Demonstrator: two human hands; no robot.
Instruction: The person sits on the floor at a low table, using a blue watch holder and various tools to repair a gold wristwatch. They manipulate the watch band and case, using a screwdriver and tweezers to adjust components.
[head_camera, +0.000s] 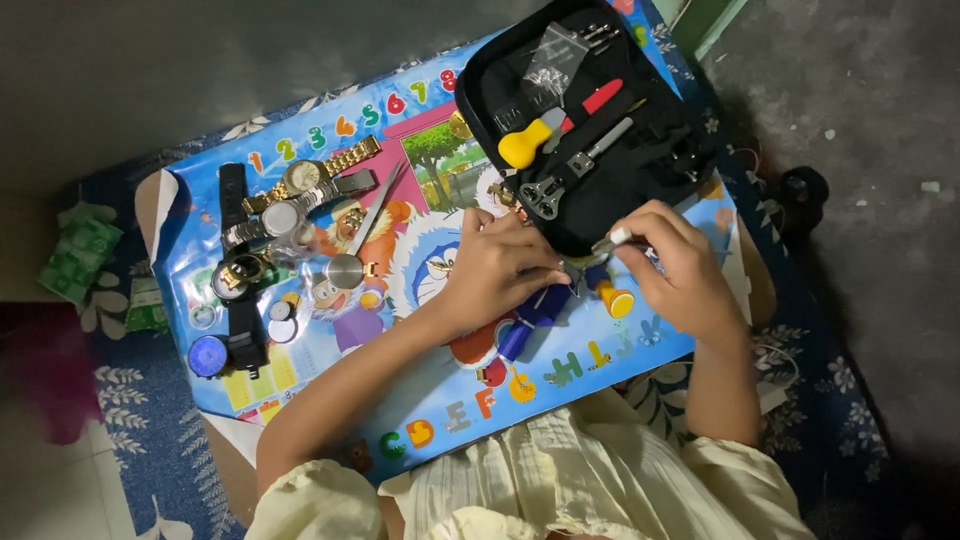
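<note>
Whatever sits pinched between the left hand (495, 265) and right hand (675, 270) is mostly covered by fingers, just a small metal glint showing. The blue tool (530, 320) slips under the left palm. The black case (590, 120) loses its top corner at the frame's edge. The watch (305, 175) faces are too small to read.

A grey concrete floor (860, 150) surrounds a blue floral rug (150, 440), with white tiles (60, 490) at lower left.

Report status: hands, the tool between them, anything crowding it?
Left hand and right hand both pinch a small blue-and-yellow tool. Black tool case touches just above. Wristwatches lie well left, clear.
</note>
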